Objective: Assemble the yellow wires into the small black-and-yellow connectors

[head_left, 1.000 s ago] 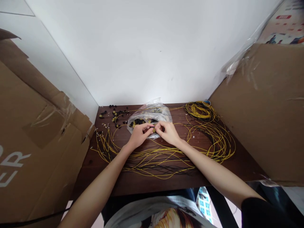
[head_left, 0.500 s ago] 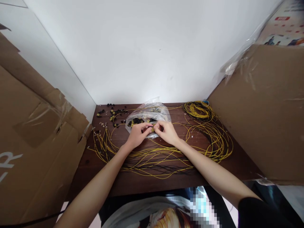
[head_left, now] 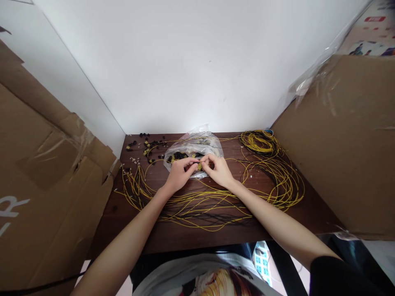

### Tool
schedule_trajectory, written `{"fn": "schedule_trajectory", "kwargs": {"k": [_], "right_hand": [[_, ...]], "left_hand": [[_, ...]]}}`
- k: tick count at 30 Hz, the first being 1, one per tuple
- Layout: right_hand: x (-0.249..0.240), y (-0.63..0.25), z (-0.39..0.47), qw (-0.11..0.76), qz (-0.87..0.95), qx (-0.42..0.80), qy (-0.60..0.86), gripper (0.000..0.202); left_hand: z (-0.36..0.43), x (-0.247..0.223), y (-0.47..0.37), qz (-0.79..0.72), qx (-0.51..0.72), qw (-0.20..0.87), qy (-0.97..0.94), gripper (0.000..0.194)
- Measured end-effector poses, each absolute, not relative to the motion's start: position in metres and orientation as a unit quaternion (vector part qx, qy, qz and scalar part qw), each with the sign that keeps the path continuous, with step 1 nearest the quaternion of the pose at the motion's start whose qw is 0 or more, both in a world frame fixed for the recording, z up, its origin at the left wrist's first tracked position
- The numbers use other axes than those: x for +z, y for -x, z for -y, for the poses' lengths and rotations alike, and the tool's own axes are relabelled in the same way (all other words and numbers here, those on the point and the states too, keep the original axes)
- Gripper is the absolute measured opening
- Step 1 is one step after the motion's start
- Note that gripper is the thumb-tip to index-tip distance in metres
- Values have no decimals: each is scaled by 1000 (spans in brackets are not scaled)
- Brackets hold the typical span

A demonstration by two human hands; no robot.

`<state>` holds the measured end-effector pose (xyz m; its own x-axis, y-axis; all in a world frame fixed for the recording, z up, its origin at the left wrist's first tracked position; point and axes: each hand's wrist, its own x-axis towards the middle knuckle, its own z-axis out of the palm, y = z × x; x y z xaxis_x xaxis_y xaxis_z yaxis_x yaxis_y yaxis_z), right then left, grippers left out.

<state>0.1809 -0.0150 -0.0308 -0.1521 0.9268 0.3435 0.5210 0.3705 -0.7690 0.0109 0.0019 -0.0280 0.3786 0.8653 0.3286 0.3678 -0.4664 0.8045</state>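
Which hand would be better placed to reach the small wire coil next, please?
Probably the right hand: the wire coil lies on its side of the table, farther from the left hand.

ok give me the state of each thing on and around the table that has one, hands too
left hand, fingertips pinched, anything held too small to tell
right hand, fingertips pinched close to the left's, anything held too small to tell
bag, open, crumpled, with pieces inside
loose pieces, scattered
coil, wound
wires, uncoiled, spread out
left box, torn, taped
right box, standing
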Motion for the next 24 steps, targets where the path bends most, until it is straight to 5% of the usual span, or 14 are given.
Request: {"fn": "schedule_trajectory", "kwargs": {"k": [13, 24], "right_hand": [[-27, -182, 18, 440, 760, 133, 459, 14], [-26, -177, 19, 444, 711, 221, 498, 18]], "left_hand": [[0, -27, -10, -358, 426, 178, -812, 15], [2, -27, -9, -364, 413, 235, -801, 17]]}}
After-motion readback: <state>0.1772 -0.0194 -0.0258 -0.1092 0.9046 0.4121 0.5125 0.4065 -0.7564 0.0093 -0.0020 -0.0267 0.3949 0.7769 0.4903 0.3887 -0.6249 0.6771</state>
